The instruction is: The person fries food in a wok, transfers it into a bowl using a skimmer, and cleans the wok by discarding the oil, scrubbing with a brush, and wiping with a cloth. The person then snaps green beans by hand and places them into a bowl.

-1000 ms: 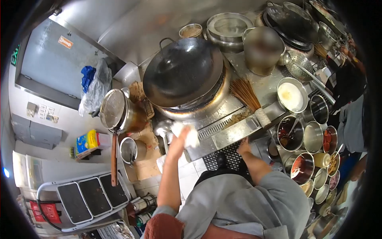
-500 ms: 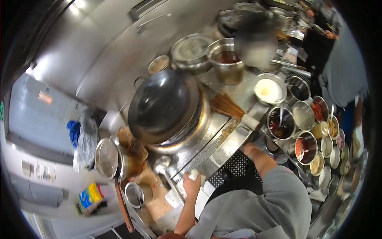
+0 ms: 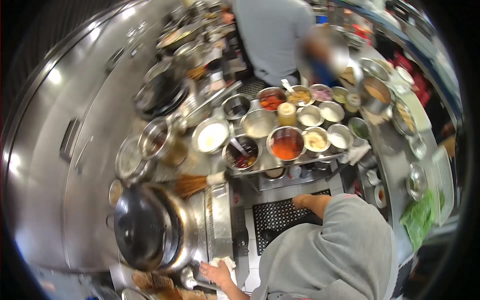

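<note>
My left hand (image 3: 216,273) is at the front edge of the stove, fingers spread, beside a crumpled white cloth (image 3: 228,262). Whether it touches the cloth I cannot tell. A metal ladle (image 3: 188,278) lies just left of it, and a large dark wok (image 3: 140,227) sits tilted on the burner beyond. My right hand (image 3: 299,201) hangs in front of my body above a black perforated floor mat (image 3: 274,212). Its fingers are too small and blurred to read. A bamboo wok brush (image 3: 192,185) with a pale handle lies on the stove ledge.
A counter ahead carries several steel bowls, among them one of red sauce (image 3: 286,146) and one of white powder or liquid (image 3: 211,135), plus a squeeze bottle (image 3: 287,114). Another person (image 3: 275,37) in grey stands beyond it. Leafy greens (image 3: 419,220) lie on the right-hand counter.
My view has swung to the right, bringing the bowls to the middle. My left hand, earlier closed around something white, now has its fingers spread. My right arm still hangs low.
</note>
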The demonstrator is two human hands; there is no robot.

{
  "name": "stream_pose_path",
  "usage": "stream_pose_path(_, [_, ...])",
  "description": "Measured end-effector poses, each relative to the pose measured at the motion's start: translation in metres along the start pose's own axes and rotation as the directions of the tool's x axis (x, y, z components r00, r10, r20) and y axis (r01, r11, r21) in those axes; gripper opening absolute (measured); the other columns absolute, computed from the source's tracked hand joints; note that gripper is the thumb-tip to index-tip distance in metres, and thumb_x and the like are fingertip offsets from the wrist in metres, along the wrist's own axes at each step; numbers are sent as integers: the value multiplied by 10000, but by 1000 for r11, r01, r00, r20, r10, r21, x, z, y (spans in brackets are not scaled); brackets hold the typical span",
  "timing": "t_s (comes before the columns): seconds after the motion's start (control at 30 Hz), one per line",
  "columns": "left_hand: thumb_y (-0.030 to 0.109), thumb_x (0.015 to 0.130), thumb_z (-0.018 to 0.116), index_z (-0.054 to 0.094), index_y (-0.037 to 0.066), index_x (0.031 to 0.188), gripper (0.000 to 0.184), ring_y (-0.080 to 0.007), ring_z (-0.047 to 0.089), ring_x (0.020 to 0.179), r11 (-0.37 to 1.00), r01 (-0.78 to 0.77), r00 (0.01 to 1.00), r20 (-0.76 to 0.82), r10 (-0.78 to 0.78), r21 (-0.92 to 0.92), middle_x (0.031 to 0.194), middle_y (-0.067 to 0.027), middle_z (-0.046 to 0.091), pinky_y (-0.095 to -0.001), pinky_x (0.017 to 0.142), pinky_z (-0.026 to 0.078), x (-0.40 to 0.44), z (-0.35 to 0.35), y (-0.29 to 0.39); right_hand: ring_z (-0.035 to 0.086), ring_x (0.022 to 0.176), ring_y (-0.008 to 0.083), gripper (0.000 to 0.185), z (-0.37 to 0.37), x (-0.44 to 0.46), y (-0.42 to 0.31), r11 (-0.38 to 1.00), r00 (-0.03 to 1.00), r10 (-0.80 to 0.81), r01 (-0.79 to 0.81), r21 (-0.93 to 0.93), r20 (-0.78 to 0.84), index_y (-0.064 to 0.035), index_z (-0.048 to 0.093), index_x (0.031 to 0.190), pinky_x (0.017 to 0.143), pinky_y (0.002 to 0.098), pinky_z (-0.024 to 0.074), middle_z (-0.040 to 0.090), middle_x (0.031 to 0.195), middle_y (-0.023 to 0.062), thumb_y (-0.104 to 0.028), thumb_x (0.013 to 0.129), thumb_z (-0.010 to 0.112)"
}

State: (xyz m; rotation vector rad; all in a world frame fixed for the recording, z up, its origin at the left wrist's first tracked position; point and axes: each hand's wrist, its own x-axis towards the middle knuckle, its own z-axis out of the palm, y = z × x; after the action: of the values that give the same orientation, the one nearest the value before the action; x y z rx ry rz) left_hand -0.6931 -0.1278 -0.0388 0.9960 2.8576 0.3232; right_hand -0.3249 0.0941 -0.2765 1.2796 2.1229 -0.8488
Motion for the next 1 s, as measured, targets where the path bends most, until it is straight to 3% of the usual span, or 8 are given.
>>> stream_pose_path(0.17, [196,771,676,412,-58,1299,642,-462,315,1286,896,-425,904,-107,414,-128,1371,-337,323,-495,1097,253,12,7,85,653,981,290,285,5,-92,106,864,909,416,-387,322,-23,-82,721,970,806,415,529,686,1018,148,-157,739,572])
stream_pose_path(0.33, [166,808,658,491,-35,1240,504,-388,408,1252,555,-707,593,60,803,-439,1337,-252,435,-427,1063,328,-31,-2,211,686,759,316,224,88,-161,178,854,839,441,-282,438,-319,-41,707,851,695,426,552,698,862,166,-140,775,521])
stream_pose_path(0.53, [196,809,644,565,-15,1178,432,-373,542,1117,483,-722,336,359,871,-495,1185,-234,576,-391,975,427,-75,8,229,677,616,222,220,203,-222,186,374,732,572,-635,676,372,12,694,793,594,395,551,688,777,154,-90,804,499])
stream_pose_path(0.6, [289,806,626,615,-22,1065,405,-391,602,999,724,-619,456,610,648,-306,1037,-235,641,-428,888,475,-71,5,201,675,608,227,186,200,-217,181,428,760,520,-627,651,390,11,682,852,556,384,550,690,777,150,-76,804,526])
stream_pose_path(0.73, [489,794,598,644,-22,826,514,-397,650,809,804,-510,834,404,376,305,809,-233,669,-470,727,503,-41,12,63,659,788,261,220,192,-148,184,619,809,388,-584,525,442,-4,685,939,651,398,540,676,933,166,-104,762,599])
stream_pose_path(0.8, [468,816,593,632,-9,847,480,-378,644,798,815,-307,929,340,145,491,815,-215,662,-459,712,504,-28,16,-7,654,946,309,201,181,-116,176,910,954,292,-299,288,67,-77,726,915,762,428,536,689,1012,127,-111,749,617])
stream_pose_path(0.93, [425,860,584,608,15,888,412,-338,632,778,991,120,836,532,-136,65,825,-180,648,-436,683,506,-55,43,-85,653,959,333,255,41,-97,98,935,981,178,-144,324,-78,-32,696,956,810,435,535,674,1042,174,-170,778,575])
stream_pose_path(1.0, [404,882,580,596,28,909,378,-318,626,768,821,493,711,678,-189,-288,831,-162,641,-425,668,507,-76,59,-107,645,981,326,282,-1,-56,48,960,1000,27,-27,279,4,-43,678,1009,825,431,523,675,1052,150,-175,784,570])
